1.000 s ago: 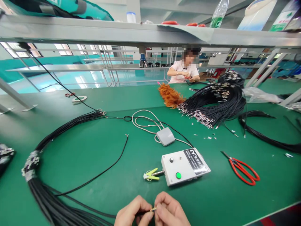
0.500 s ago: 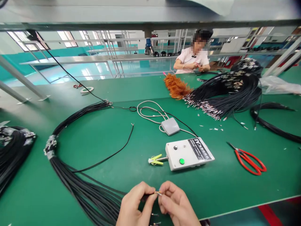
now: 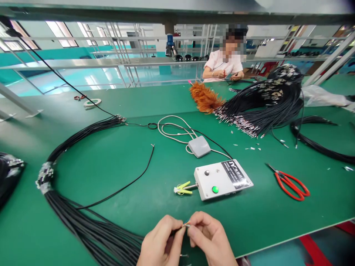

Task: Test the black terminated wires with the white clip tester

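Note:
Between thumb and forefinger, my left hand (image 3: pixel 162 240) pinches the end of a black cable, close to where thin coloured wires (image 3: pixel 186 224) come out of it. My right hand (image 3: pixel 208 236) has its thumb and forefinger closed on the tips of those wires. A thick bundle of black cables (image 3: pixel 91 229) runs from the left towards my left hand. Just beyond my hands sits a white control box (image 3: pixel 219 181) with a lit green button and a yellow-green clip (image 3: pixel 183 188) on its shaft. The far end of the held cable is hidden.
Red-handled scissors (image 3: pixel 291 184) lie at the right. A grey pedal (image 3: pixel 199 146) with a looped cord rests behind the box. Farther back are an orange feather duster (image 3: pixel 205 96), a big cable heap (image 3: pixel 257 107) and a tape roll (image 3: pixel 92 103). A person (image 3: pixel 223 66) sits opposite.
The view has shifted slightly, so the bench items appear a little farther left. Both hands stay at the wire ends, where the coloured wires now look more spread apart.

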{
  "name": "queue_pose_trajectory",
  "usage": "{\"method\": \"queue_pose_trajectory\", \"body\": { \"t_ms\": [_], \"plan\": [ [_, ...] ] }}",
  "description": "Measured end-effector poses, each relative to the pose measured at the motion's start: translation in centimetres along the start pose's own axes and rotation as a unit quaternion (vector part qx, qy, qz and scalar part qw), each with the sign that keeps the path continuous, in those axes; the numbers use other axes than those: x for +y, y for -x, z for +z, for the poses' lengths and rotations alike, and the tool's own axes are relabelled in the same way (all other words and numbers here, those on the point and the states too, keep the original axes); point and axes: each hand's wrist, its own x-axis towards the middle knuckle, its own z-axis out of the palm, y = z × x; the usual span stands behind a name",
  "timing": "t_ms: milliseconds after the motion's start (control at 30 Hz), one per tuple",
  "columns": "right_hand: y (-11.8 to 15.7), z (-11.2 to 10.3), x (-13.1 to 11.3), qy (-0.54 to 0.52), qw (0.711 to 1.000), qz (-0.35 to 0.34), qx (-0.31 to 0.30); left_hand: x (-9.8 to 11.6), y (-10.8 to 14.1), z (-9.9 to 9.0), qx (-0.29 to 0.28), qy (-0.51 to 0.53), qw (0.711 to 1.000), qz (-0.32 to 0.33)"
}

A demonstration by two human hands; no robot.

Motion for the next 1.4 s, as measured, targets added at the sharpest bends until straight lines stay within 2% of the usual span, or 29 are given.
{"method": "queue_pose_trajectory", "body": {
  "t_ms": [67,167,233,333,400,567,767,1000,1133,1400],
  "plan": [
    [0.2,0.4,-0.4,0.029,0.999,-0.025,0.018,0.0,-0.1,-0.2,-0.023,0.036,0.998,-0.052],
    [0.3,0.7,-0.6,0.067,0.996,-0.049,0.026,0.3,-0.7,-0.9,-0.087,0.096,0.984,-0.119],
    [0.2,0.6,-0.6,0.106,0.991,-0.072,0.027,0.6,-1.3,-1.3,-0.117,0.11,0.978,-0.131],
    [0.0,0.3,-0.8,0.159,0.98,-0.118,0.025,1.1,-1.9,-1.8,-0.123,0.117,0.976,-0.139],
    [0.0,0.3,-1.0,0.155,0.983,-0.101,0.014,1.3,-2.1,-1.9,-0.106,0.143,0.97,-0.166],
    [-0.1,0.4,-1.4,0.058,0.998,0.004,-0.011,1.7,-2.3,-1.8,-0.089,0.213,0.94,-0.25],
    [-0.8,1.0,-1.2,-0.004,1.0,0.025,-0.013,1.9,-2.3,-1.9,-0.085,0.235,0.932,-0.263],
    [-0.4,2.7,-1.0,0.045,0.999,-0.004,-0.004,1.4,-1.9,-1.7,-0.037,0.26,0.928,-0.264],
    [-0.4,3.0,-0.7,0.045,0.999,0.006,-0.016,0.9,-1.7,-1.6,-0.022,0.282,0.922,-0.264],
    [-0.6,2.1,-1.1,0.076,0.996,0.007,-0.041,1.4,-3.1,-1.3,-0.122,0.315,0.904,-0.261]
  ]
}}
